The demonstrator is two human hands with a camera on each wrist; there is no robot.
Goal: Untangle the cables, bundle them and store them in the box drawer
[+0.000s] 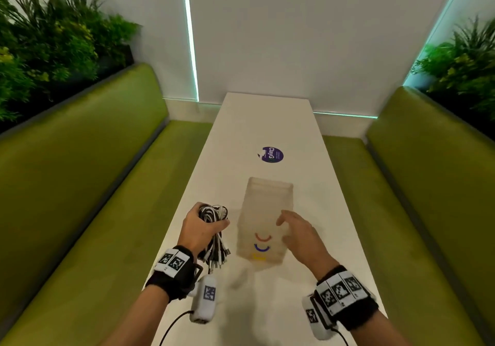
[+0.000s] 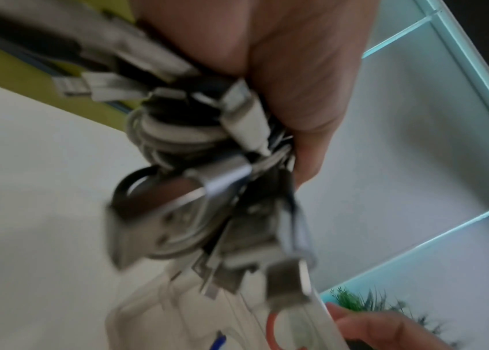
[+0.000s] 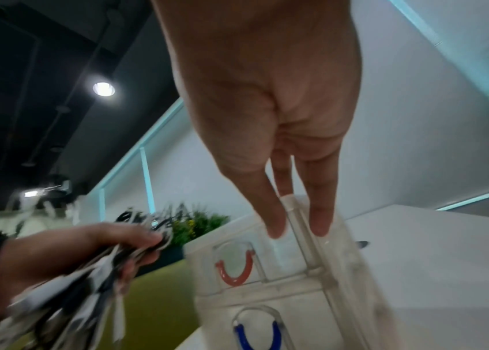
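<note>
Head view, from left: a green bench [image 1: 88, 185] with plants [image 1: 53, 32] behind its backrest runs along the left side of a long white table [image 1: 267, 120]. Over the table's near left edge the left hand [image 1: 199, 228] has its fingers curled tight round a bundle of black and white cables [image 1: 214, 217]; coiled loops bulge above the fist and the plug ends hang below it, clear of the tabletop. Left wrist view shows the same bundle [image 2: 207, 165] clamped between thumb and curled fingers, its metal connectors blurred.

Just right of the bundle stands a translucent drawer box [image 1: 265, 209] on the table, blurred, with 3 curved handles on its near face: red [image 1: 263, 237] on top, blue [image 1: 261, 248] beneath it, yellow [image 1: 259, 258] at the bottom. All 3 drawers look pushed in.

At the box's upper right corner sits the right hand [image 1: 297, 234]. Right wrist view shows its fingers [image 3: 273, 220] straight and slightly spread, tips pressing on the box's top edge [image 3: 289, 206] on either side of a clear corner post, gripping nothing.

Farther back on the table lies a round purple sticker [image 1: 272, 154]. Right of the table runs a 2nd green bench [image 1: 417, 185] with more plants [image 1: 463, 59] above it.
</note>
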